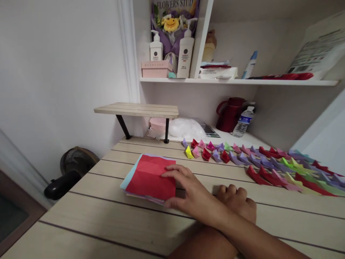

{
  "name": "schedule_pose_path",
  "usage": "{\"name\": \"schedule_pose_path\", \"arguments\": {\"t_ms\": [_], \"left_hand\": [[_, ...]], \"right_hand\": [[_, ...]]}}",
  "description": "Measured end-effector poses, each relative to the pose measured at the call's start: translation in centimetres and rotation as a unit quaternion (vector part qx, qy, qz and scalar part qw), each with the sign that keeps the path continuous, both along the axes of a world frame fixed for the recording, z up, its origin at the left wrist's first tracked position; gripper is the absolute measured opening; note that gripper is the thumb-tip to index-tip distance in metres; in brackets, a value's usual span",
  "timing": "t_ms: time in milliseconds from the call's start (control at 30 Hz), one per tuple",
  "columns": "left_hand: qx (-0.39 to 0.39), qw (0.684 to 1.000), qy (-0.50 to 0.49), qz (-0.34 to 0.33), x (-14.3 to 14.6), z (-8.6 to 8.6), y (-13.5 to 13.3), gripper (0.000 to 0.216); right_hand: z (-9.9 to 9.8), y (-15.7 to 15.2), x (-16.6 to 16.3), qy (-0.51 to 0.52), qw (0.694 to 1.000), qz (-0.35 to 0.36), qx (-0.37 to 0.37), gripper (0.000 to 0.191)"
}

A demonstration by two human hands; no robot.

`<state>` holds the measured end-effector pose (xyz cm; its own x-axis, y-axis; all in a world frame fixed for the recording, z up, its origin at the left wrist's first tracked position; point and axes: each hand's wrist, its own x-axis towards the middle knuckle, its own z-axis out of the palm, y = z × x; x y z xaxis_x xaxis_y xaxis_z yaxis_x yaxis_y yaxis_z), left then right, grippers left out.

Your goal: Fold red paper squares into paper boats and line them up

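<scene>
On the tabletop (107, 216), the right hand (188, 196) rests open, grip empty, on the paper stack (151, 178) (likely light, floppy, slippery); best pinched at an edge. The left hand (237, 201) lies curled, empty.

I log a pale plank-topped wooden desk (107, 216). Left of it: plain white wall (54, 72), black floor fan (77, 163) lower down. At its back: small wooden riser shelf on black legs (137, 109); white wall shelf (242, 82) above.

Left hand (237, 199) — half under right forearm (242, 230)
</scene>
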<state>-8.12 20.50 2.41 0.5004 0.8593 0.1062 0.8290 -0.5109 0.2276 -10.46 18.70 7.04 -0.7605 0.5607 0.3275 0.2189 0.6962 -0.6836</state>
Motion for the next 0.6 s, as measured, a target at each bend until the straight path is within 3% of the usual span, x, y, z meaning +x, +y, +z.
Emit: {"name": "schedule_pose_path", "arguments": {"t_ms": [67, 100, 300, 600], "left_hand": [[0.005, 1.0, -0.001, 0.001, 0.08, -0.28, 0.07, 0.037], [0.007, 1.0, -0.002, 0.001, 0.12, -0.42, 0.11, 0.038], [0.011, 1.0, -0.002, 0.005, 0.21, -0.88, 0.18, 0.036], [0.007, 1.0, -0.002, 0.0, 0.04, -0.39, 0.18, 0.035]], "right_hand": [[-0.32, -0.05, 0.01, -0.039, 0.999, 0.02, 0.011, 0.08], [-0.47, -0.05, -0.01, -0.046, 0.998, 0.028, 0.01, 0.082], [-0.46, 0.06, -0.1, 0.003, 1.0, 0.019, -0.017, 0.05], [0.15, 0.29, 0.01, 0.012, 0.999, 0.015, -0.049, 0.027]]}}
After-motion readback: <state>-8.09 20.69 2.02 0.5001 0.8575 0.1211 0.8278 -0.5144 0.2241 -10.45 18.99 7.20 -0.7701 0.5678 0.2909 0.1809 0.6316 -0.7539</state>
